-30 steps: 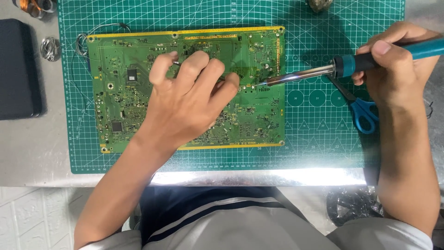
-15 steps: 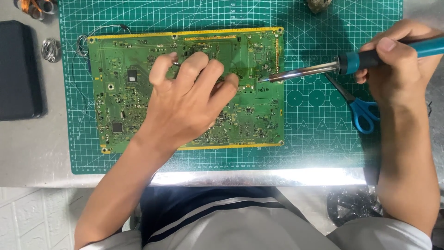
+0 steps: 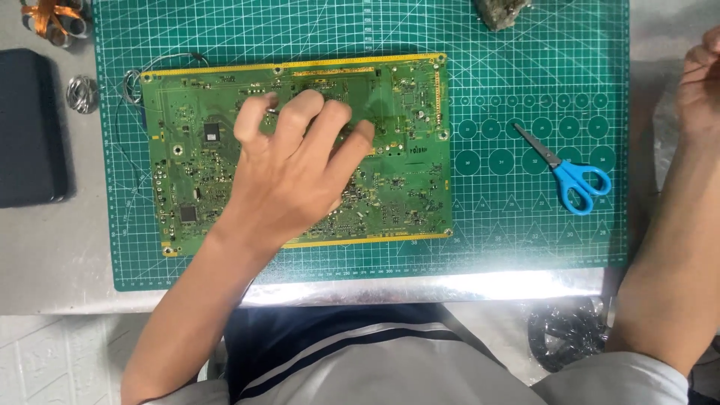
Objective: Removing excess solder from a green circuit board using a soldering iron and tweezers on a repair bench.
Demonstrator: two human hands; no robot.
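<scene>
- Green circuit board point(image 3: 225, 150) flat on the gridded cutting mat point(image 3: 510, 240), long side running from 9 to 3 o'clock, at the centre-left of the mat.
- Left hand point(image 3: 292, 176) spread palm-down on the board's middle, fingers loosely curled toward 1 o'clock, fingertips point(image 3: 255, 112) pressing the surface; nothing pinched or gripped.
- Right hand point(image 3: 701, 86) at the 3 o'clock edge, off the mat, mostly cut off by the frame; fingers loosely bent, grip impossible to tell.
- Blue-handled scissors point(image 3: 574, 176) on the mat at 3 o'clock from the board, blades closed, pointing to 10 o'clock.
- Dark flat case point(image 3: 30, 127) at 9 o'clock, off the mat.
- Small solder coil point(image 3: 81, 94) between case and mat.
</scene>
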